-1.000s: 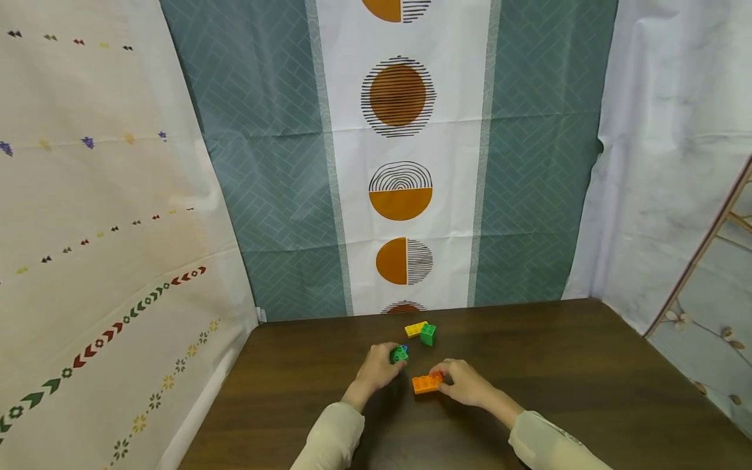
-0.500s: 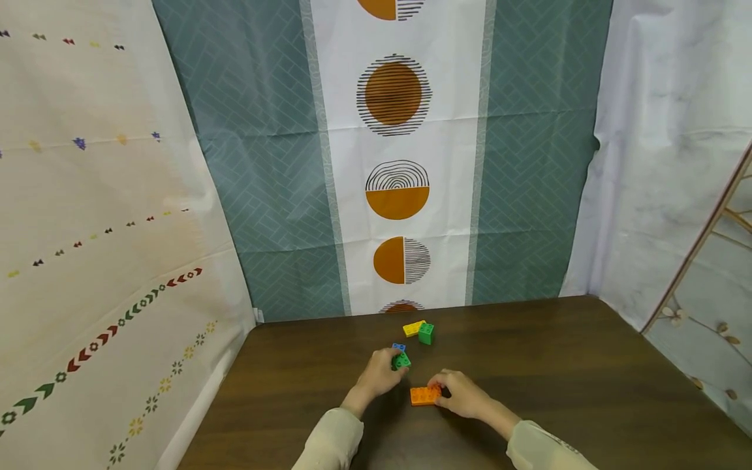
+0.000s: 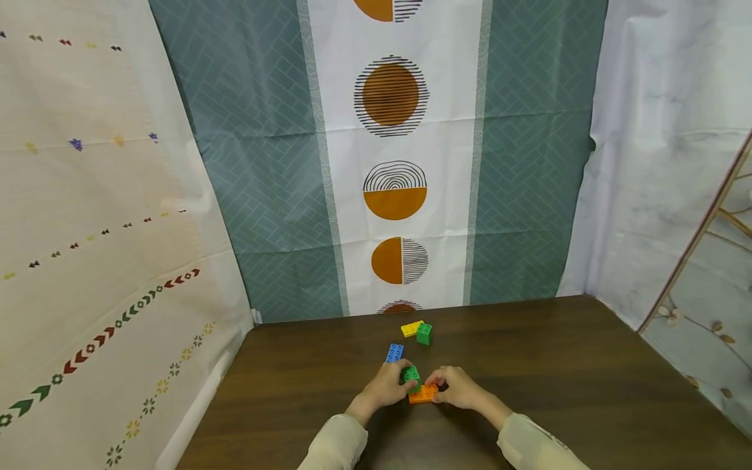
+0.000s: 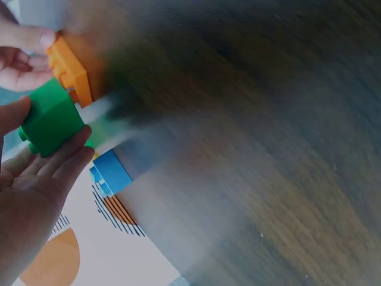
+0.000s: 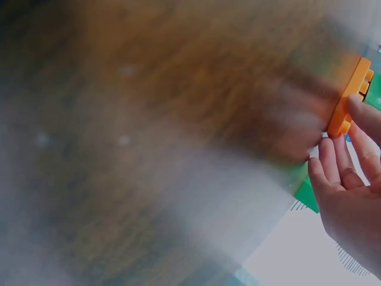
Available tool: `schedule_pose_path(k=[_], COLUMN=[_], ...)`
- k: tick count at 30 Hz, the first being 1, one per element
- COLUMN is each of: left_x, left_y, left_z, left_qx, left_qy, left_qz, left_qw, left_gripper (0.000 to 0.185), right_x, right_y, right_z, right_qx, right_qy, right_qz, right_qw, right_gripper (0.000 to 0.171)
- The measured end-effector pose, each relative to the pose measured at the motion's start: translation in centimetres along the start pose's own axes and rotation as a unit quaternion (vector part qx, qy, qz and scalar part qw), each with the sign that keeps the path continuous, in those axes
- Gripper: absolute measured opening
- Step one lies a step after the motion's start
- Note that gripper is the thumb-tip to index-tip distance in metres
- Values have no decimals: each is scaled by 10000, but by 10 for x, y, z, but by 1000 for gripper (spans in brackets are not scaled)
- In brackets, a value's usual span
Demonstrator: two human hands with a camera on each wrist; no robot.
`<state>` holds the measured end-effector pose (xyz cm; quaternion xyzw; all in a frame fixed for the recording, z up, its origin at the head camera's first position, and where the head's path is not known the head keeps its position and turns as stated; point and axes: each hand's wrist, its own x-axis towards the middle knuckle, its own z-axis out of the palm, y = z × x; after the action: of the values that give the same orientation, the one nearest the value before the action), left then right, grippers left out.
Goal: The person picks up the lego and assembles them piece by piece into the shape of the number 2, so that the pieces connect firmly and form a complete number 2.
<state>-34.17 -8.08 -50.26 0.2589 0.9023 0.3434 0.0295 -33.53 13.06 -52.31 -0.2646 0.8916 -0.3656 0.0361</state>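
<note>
My left hand pinches a green toy building brick between thumb and fingers. That brick is at the left end of a flat orange brick, over its studs in the left wrist view. Whether the two are pressed together I cannot tell. At the orange brick's right end, my right hand grips it with thumb and fingertips; the right wrist view shows the thumb on the studded side of the orange brick. A blue brick lies just beyond my left hand, apart from it.
Farther back on the dark wooden table lie a yellow brick and a second green brick, close together. A patterned cloth hangs behind the table's back edge, with more cloth at both sides.
The left hand has carried the green brick away from the blue one, rightward and nearer, to the orange brick. The blue brick is now uncovered. The right hand keeps holding the orange brick, slightly nearer.
</note>
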Motion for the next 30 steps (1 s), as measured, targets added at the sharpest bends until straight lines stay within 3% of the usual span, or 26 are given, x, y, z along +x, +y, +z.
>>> schedule_pose_path(k=[11,22,30], left_x=[2,1,-1], left_y=[2,-1,-1], left_z=[3,3,3], left_qx=[-108,-356,-306], left_qy=[-203,-313,-249], left_qz=[229,167,210], left_qw=[9995,9987,9990], left_gripper=[32,33,36], right_x=[2,1,2], right_y=[0,-3,-5], right_z=[-3,-5,-4], right_qx=[91,163,250], right_qy=[41,5,15], right_qz=[167,433,374], right_qw=[9998,9989,9990], right_gripper=[25,26,24])
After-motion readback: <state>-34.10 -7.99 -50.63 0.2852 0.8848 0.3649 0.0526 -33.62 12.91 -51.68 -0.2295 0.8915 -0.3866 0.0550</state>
